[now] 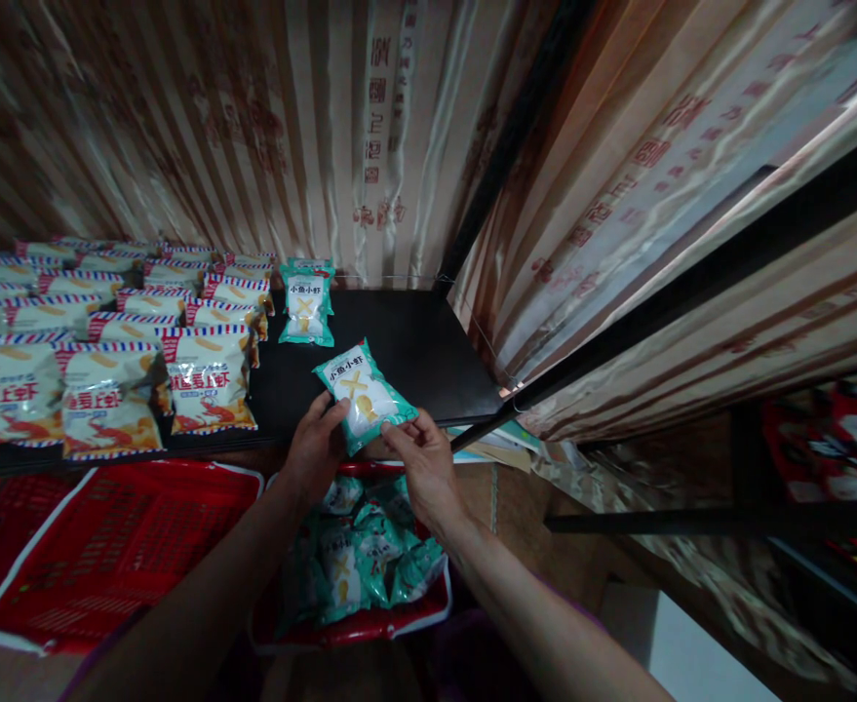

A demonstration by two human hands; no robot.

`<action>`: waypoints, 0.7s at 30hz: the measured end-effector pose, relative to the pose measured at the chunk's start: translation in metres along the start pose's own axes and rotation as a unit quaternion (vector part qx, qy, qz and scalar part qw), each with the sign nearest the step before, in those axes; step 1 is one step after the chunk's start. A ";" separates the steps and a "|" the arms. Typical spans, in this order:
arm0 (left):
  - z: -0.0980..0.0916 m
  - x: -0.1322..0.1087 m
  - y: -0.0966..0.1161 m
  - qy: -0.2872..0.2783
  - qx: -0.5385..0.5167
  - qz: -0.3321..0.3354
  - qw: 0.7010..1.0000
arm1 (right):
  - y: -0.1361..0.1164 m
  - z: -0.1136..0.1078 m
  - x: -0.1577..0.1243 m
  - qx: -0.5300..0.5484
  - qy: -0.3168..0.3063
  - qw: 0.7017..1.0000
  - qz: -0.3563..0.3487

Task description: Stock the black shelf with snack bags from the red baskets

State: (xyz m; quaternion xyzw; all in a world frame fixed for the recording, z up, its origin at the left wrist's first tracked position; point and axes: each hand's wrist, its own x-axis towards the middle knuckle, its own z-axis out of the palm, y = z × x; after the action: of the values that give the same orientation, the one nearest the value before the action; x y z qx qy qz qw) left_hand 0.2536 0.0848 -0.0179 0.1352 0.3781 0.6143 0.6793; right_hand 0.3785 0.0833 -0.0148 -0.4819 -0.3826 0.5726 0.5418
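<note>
A teal-and-white snack bag (367,398) is held between both my hands, tilted, over the front edge of the black shelf (406,336). My left hand (318,444) grips its lower left side, thumb on the front. At its lower right corner, my right hand (422,458) pinches the bag between thumb and fingers. Farther back on the shelf, matching teal bags (306,304) stand one behind another. Below my hands, a red basket (428,622) with a white rim holds several more teal bags (373,556).
Rows of white-and-orange snack bags (209,378) fill the shelf's left side. An empty-looking red basket (128,556) lies at lower left. Black posts (516,146) and a slanting bar (662,292) frame the right side, with curtains (370,127) behind. A white box (691,643) stands lower right.
</note>
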 end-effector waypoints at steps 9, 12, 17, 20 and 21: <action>0.002 -0.005 0.005 0.008 0.033 0.005 0.999 | 0.002 -0.007 0.000 -0.035 -0.040 0.996 -0.068; 0.001 -0.005 0.005 0.015 0.042 0.019 0.999 | 0.001 -0.009 -0.003 -0.106 -0.033 0.988 -0.104; 0.003 -0.011 0.008 -0.021 0.061 0.028 0.998 | -0.009 -0.013 -0.007 -0.272 -0.086 0.915 -0.284; 0.002 -0.014 0.010 -0.047 0.048 0.018 0.998 | -0.015 -0.014 -0.007 -0.328 -0.122 0.860 -0.371; 0.001 -0.014 0.011 -0.056 0.037 0.011 0.998 | -0.016 -0.015 -0.006 -0.343 -0.130 0.846 -0.388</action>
State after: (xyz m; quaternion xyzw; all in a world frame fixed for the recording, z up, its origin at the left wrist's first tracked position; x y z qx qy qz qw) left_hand 0.2472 0.0744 -0.0051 0.1989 0.3603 0.5990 0.6869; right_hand 0.3971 0.0779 -0.0023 -0.3706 -0.7769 0.2056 0.4657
